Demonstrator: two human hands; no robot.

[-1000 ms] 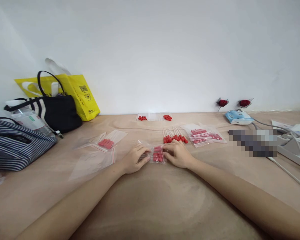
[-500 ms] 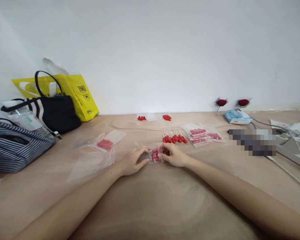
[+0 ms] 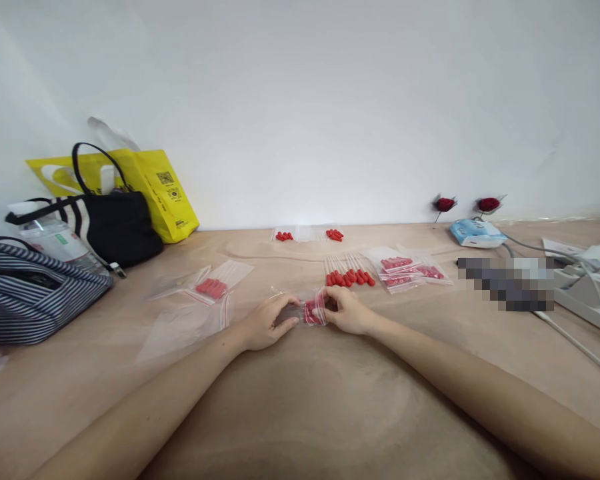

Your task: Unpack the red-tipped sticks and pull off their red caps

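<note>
A clear zip bag (image 3: 311, 312) with red-tipped sticks inside is held low over the table between my two hands. My left hand (image 3: 269, 323) grips its left part between thumb and fingers. My right hand (image 3: 349, 311) pinches the right end, near the red tips and the bag's edge. Just beyond lies a row of loose red-tipped white sticks (image 3: 350, 277). To their right is a pile of filled zip bags (image 3: 397, 268). Left of my left hand, another bag with red-tipped sticks (image 3: 212, 287) lies beside a flat clear bag (image 3: 180, 330).
Small red pieces in clear plastic (image 3: 335, 235) lie by the wall. A striped pouch (image 3: 45, 290), a black bag (image 3: 115, 227) and a yellow bag (image 3: 173, 200) stand left. At right are a blue packet (image 3: 477, 233), two dark red flowers (image 3: 489, 205) and a white cable (image 3: 580, 343).
My hands keep their hold on the zip bag, almost unmoved; the right fingers have shifted slightly at its edge. The whole view has moved a few pixels.
</note>
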